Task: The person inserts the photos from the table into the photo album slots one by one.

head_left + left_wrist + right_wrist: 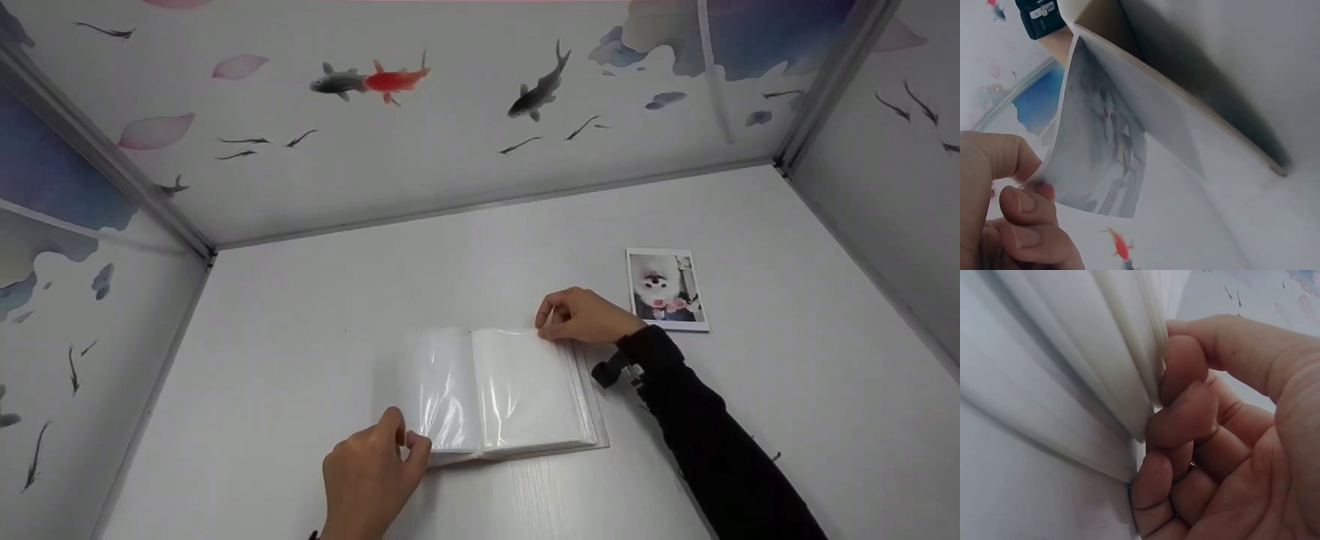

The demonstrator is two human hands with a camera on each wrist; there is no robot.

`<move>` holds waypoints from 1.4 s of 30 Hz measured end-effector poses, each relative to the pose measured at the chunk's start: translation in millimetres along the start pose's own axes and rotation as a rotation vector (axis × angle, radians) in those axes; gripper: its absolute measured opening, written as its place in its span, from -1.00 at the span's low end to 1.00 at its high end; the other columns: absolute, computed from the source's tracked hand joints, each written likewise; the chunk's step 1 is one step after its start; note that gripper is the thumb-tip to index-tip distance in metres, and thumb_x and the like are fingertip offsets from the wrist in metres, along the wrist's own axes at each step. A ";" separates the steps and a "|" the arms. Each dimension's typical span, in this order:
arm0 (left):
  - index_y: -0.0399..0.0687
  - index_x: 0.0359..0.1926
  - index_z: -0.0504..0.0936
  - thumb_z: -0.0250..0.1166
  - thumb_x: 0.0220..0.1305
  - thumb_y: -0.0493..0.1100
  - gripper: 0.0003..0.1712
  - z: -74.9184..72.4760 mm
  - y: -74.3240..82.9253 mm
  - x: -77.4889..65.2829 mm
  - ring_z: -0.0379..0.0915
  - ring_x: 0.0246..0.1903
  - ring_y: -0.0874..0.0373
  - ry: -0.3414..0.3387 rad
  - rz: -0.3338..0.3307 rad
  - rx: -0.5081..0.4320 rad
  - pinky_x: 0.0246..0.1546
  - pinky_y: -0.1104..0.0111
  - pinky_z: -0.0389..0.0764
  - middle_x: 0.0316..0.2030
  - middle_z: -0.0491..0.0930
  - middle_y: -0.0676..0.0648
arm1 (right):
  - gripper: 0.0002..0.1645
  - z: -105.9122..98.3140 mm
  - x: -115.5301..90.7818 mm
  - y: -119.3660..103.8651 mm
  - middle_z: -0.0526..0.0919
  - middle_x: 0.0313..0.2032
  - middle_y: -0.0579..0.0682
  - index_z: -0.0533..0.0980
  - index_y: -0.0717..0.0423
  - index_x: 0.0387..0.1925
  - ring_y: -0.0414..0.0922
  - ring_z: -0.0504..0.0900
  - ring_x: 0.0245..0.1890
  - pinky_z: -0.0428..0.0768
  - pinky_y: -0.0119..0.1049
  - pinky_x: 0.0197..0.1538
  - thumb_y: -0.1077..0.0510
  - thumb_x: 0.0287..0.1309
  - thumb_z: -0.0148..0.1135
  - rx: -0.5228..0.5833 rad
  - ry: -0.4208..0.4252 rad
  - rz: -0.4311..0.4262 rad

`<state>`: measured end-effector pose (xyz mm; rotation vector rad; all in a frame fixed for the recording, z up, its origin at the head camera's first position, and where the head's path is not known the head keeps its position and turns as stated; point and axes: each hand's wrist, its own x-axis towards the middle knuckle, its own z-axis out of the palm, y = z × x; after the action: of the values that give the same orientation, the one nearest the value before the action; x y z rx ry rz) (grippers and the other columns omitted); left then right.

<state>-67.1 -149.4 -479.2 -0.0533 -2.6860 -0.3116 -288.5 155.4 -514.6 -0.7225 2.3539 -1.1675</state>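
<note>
A small photo album point(529, 390) lies spread on the table, with glossy clear sleeves showing blank white on both facing pages. At its lower left corner my left hand point(375, 469) pinches the left leaf point(1100, 152) between thumb and forefinger. The left wrist view shows that leaf curving away from the cover, a dim picture on its underside. My right hand point(585, 319) holds the upper right corner of the right-hand pages point(1112, 354) between thumb and curled fingers. How many leaves are caught there I cannot tell.
Right of the album, beyond my right wrist, a photo point(666, 289) of a fluffy white animal with pink flowers lies on the white table point(300, 322). Printed panels with fish, such as the back wall point(450, 150), enclose the table at the back and sides.
</note>
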 end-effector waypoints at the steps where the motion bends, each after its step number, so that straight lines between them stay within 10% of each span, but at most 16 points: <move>1: 0.06 -0.66 0.39 0.38 -0.14 -0.20 -0.72 1.3 -1.5 -1.1 0.02 -0.81 0.33 -0.023 -0.021 0.000 -0.76 0.45 0.04 -0.86 0.29 0.16 | -0.86 -0.5 -0.3 0.5 0.63 -0.55 -0.06 0.66 0.03 -0.23 -0.26 0.47 -0.55 0.40 -0.41 -0.42 0.09 0.19 0.39 0.006 0.000 -0.001; 13: 0.07 -0.72 0.31 0.40 -0.02 -0.15 -0.59 15.6 -10.3 -2.4 0.14 -0.80 0.24 -0.303 -0.150 0.006 -0.77 0.40 0.11 -0.84 0.27 0.14 | -0.87 -2.2 -1.4 1.3 0.61 -0.57 -0.11 0.66 0.00 -0.24 -0.28 0.46 -0.56 0.40 -0.43 -0.41 0.10 0.18 0.40 0.005 0.005 -0.004; 18: 0.04 -0.72 0.34 0.43 -0.02 -0.12 -0.60 18.2 -14.4 -1.2 0.14 -0.79 0.25 -0.320 -0.142 0.027 -0.79 0.42 0.11 -0.84 0.28 0.12 | -0.85 -2.1 -0.6 -0.7 0.62 -0.56 -0.06 0.66 0.05 -0.23 -0.27 0.47 -0.55 0.40 -0.43 -0.41 0.10 0.18 0.40 0.022 0.004 -0.009; 24: -0.08 -0.33 0.56 0.47 -0.07 -0.11 -0.70 19.4 -16.3 2.1 0.35 -0.65 0.21 -0.170 -0.004 0.044 -0.76 0.36 0.34 -0.57 0.52 0.01 | -0.86 -1.5 0.2 0.9 0.63 -0.56 -0.06 0.66 0.04 -0.24 -0.28 0.47 -0.56 0.39 -0.43 -0.41 0.10 0.17 0.40 0.016 0.007 -0.016; 27: -0.05 -0.05 0.60 0.53 -0.01 0.01 -0.49 20.5 -9.7 3.7 0.59 -0.30 0.13 -0.140 0.137 -0.003 -0.45 0.29 0.61 -0.20 0.63 -0.06 | -0.88 -1.0 -0.2 2.1 0.61 -0.57 -0.11 0.66 0.01 -0.25 -0.28 0.48 -0.55 0.40 -0.44 -0.41 0.11 0.17 0.40 0.018 0.003 -0.008; 33: 0.27 0.44 0.36 0.45 0.07 0.32 -0.08 25.5 5.0 6.8 0.23 0.44 -0.11 -0.298 0.444 -0.090 0.24 -0.16 0.43 0.49 0.24 -0.12 | -0.90 -1.4 -2.3 1.6 0.61 -0.56 -0.14 0.66 -0.04 -0.24 -0.25 0.47 -0.54 0.41 -0.41 -0.39 0.09 0.19 0.39 0.026 0.005 0.024; 42: 0.51 0.49 0.23 0.18 0.34 0.33 -0.26 42.5 19.7 10.6 0.08 0.51 -0.21 -0.374 0.523 -0.028 0.22 -0.35 0.33 0.55 0.13 -0.12 | -0.91 1.0 -0.1 0.4 0.60 -0.58 -0.13 0.65 -0.04 -0.26 -0.27 0.44 -0.57 0.40 -0.41 -0.41 0.10 0.19 0.39 0.026 0.004 0.026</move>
<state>-92.7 -120.7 -508.0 -0.8827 -2.8915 -0.1853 -288.0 155.0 -515.5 -0.6803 2.3400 -1.1868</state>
